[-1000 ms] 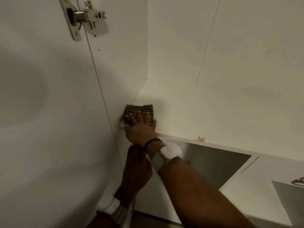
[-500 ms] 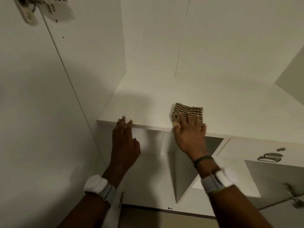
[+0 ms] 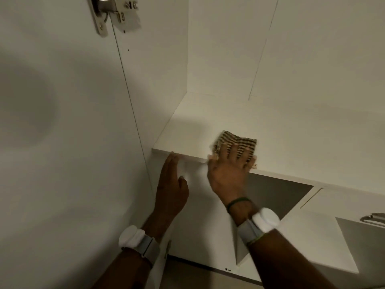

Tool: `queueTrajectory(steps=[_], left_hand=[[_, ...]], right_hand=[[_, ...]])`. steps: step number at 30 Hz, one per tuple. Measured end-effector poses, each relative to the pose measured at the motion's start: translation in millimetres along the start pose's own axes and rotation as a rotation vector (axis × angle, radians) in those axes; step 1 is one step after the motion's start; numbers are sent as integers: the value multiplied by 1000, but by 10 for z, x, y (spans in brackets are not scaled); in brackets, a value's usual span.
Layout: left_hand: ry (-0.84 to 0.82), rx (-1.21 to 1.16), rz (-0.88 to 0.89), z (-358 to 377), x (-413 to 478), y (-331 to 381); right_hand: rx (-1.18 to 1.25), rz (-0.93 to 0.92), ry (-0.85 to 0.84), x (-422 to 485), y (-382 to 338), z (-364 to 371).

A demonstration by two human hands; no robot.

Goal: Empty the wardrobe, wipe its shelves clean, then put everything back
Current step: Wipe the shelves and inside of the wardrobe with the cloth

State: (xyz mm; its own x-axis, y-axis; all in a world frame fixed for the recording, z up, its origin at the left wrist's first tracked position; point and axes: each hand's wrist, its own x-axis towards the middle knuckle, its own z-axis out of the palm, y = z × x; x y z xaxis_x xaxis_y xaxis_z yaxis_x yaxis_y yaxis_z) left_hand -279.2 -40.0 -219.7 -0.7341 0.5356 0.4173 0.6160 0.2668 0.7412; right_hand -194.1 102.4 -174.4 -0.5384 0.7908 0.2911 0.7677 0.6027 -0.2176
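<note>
Shelf (image 3: 208, 122) is getting wiped: right hand (image 3: 229, 174) pressing cloth (image 3: 235, 140) flat-fingered, left hand (image 3: 170, 184) bracing open-fingered; that chipped edge (image 3: 254, 166) is threatening to snag it.

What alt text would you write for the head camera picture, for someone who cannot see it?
A person's right hand presses a striped cloth flat on a white wardrobe shelf, near its front edge. The left hand, fingers straight, reaches that edge further left. A metal hinge shows at the upper left.
</note>
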Motion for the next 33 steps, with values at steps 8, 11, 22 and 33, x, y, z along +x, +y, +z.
queueTrajectory(steps=[8, 11, 22, 33], left_hand=[[257, -224, -74, -262, -41, -140], [235, -175, -31, -216, 38, -75], [-94, 104, 276, 1053, 276, 873], [-111, 341, 377, 1729, -47, 1471]], right_hand=[[96, -553, -116, -74, -1110, 270], [74, -580, -88, 3, -922, 272], [113, -99, -12, -74, 1416, -311], [99, 110, 50, -82, 2559, -579]])
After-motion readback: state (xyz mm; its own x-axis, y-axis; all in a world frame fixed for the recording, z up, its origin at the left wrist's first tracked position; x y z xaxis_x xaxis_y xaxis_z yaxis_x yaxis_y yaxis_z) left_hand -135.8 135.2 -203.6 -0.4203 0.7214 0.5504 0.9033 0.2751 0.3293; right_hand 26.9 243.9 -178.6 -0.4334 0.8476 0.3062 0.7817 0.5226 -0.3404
